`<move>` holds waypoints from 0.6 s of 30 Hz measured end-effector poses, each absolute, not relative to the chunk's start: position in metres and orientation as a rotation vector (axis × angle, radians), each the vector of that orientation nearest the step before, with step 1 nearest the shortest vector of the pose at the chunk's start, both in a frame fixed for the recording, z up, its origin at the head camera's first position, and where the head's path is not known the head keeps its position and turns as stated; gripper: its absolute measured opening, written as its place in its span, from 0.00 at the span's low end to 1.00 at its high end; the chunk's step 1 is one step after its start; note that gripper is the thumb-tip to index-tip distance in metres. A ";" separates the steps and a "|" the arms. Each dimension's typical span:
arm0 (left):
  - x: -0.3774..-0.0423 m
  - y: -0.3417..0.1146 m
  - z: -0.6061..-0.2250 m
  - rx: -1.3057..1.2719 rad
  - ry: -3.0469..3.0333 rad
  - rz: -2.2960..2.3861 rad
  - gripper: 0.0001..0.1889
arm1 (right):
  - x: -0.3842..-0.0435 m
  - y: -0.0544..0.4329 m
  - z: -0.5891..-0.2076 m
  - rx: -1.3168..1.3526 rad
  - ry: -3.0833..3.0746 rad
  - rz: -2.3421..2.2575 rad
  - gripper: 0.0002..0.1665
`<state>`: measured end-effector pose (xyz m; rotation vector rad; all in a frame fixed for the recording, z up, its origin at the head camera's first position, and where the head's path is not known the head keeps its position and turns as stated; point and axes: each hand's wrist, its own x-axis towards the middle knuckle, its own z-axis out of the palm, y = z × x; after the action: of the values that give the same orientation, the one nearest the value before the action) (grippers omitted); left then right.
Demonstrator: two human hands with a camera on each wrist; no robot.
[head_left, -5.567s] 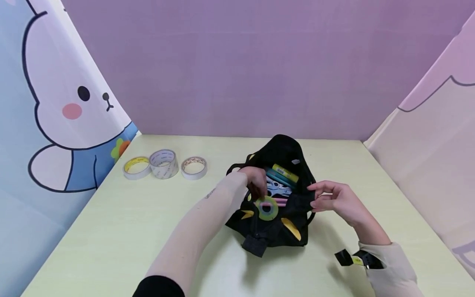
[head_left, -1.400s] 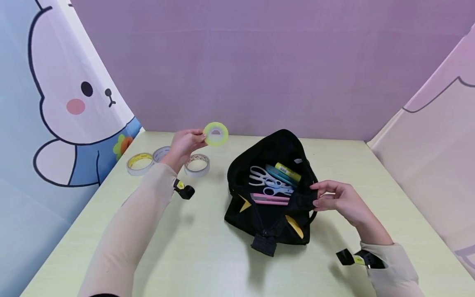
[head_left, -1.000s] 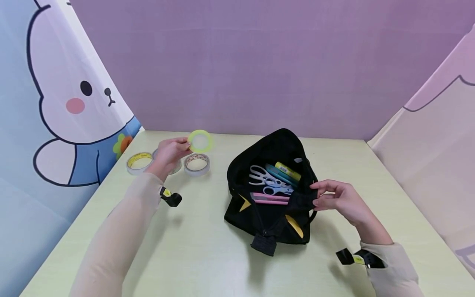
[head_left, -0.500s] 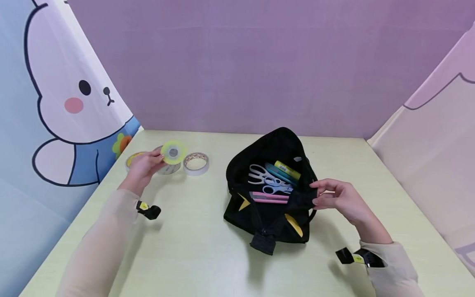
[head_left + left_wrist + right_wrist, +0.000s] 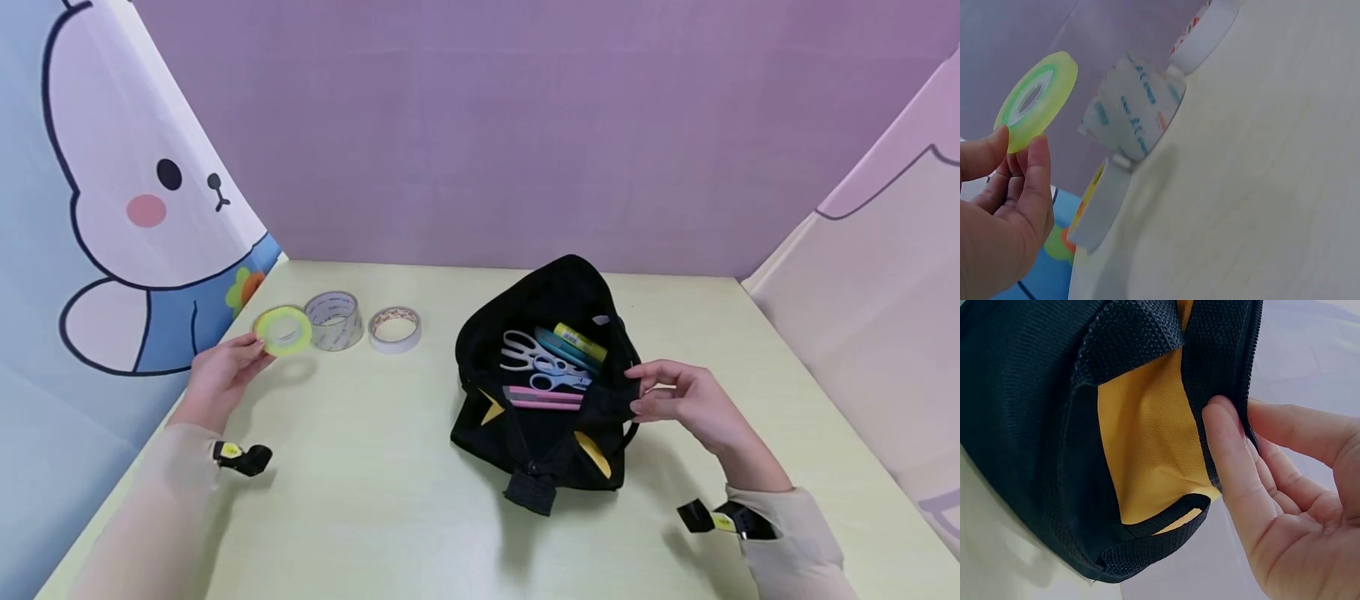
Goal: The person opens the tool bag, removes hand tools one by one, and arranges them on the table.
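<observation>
While left hand (image 5: 221, 375) pinches yellow-green tape roll (image 5: 303, 335), right hand (image 5: 686, 396) grips open black bag (image 5: 555, 450) at its side.

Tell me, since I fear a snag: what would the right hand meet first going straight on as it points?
The black zippered bag: the right hand pinches its opening's edge, so that side comes first. Beyond it, the light-blue scissors might follow, though depth is unclear.
</observation>
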<state>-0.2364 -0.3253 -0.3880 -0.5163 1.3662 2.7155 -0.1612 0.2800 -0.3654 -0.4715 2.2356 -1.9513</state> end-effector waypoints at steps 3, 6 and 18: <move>-0.231 -0.337 -0.393 -0.508 1.331 2.761 0.12 | -0.161 0.280 -0.366 -0.470 2.236 -1.953 0.18; -0.228 -0.348 -0.395 -0.519 1.288 2.812 0.14 | -0.162 0.280 -0.366 -0.465 2.243 -1.951 0.18; -0.218 -0.383 -0.409 -0.685 1.246 2.785 0.11 | -0.161 0.279 -0.366 -0.468 2.215 -1.981 0.18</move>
<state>-0.2179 -0.3829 -0.4089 -0.6848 1.2462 2.7853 -0.1605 0.2790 -0.3660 -0.4675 2.2153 -1.9807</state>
